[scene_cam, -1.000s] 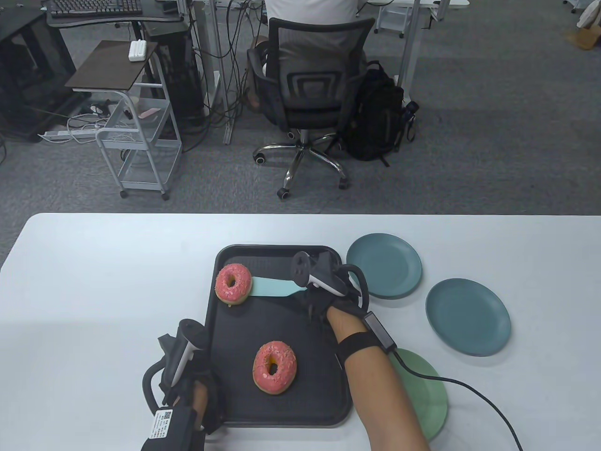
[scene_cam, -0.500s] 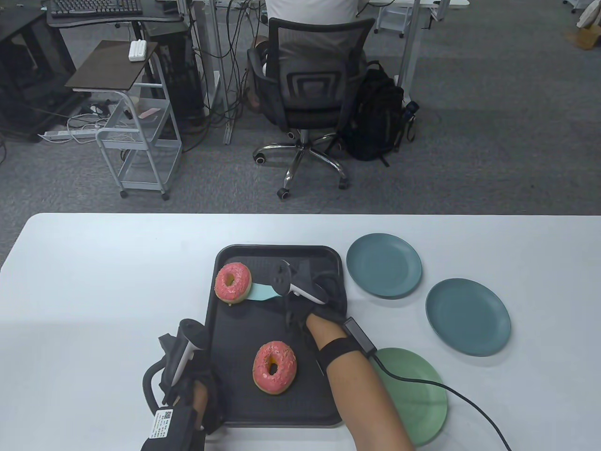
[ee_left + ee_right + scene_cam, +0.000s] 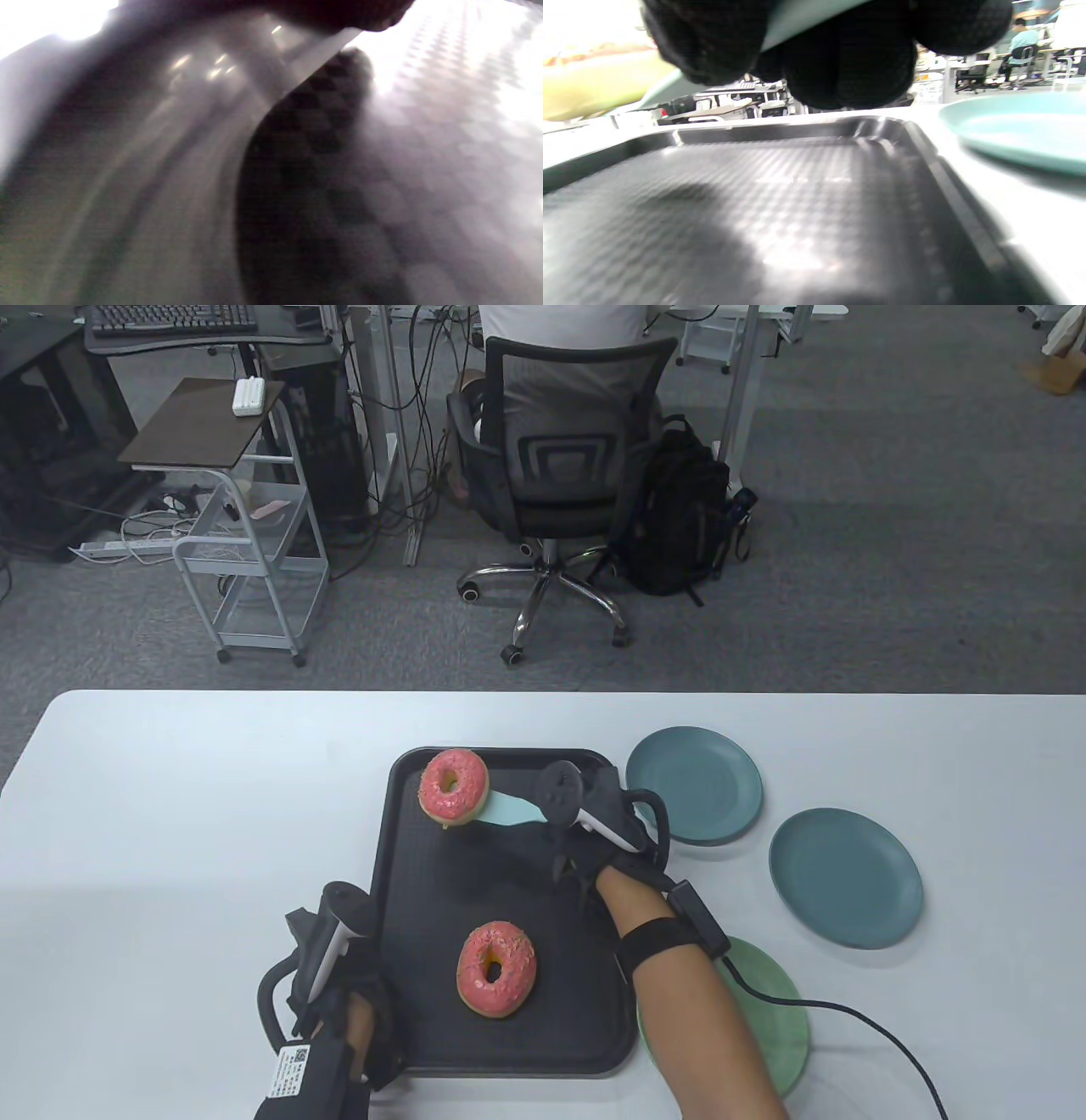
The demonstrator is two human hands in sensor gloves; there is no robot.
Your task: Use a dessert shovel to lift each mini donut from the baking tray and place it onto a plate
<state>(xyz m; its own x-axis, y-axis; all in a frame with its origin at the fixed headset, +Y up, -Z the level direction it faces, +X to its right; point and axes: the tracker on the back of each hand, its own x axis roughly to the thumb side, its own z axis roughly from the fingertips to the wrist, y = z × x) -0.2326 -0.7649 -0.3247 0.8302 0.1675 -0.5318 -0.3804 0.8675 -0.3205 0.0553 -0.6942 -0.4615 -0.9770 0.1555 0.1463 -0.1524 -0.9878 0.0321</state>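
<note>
The white worktop (image 3: 170,814) carries everything, with the black baking tray (image 3: 424,891) at its near middle. 3 plates sit to the tray's right, presumably within easy reach for unloading: a blue-grey plate (image 3: 694,785) just beside the tray's far right corner, another blue-grey plate (image 3: 845,877) further right, and a green plate (image 3: 768,1010) nearest, partly under the right forearm.

The left hand (image 3: 339,993) rests at the tray's near left corner, likely to steady it while the shovel works; whether its fingers curl over the rim or lie flat I cannot tell, as the left wrist view is only blur.

The right hand (image 3: 594,836) is over the tray's far right part, fingers (image 3: 840,55) curled tight round the handle of the pale teal dessert shovel (image 3: 509,811). The blade points left and bears 1 pink-iced mini donut (image 3: 455,785), which looks raised off the tray floor near the far edge. Held roughly level, the blade keeps the donut from sliding off.

A second pink donut (image 3: 497,969) lies on the tray's near middle, awaiting its turn.

No plate holds a donut, so the task is in its early part: the carry towards a plate seems next.
</note>
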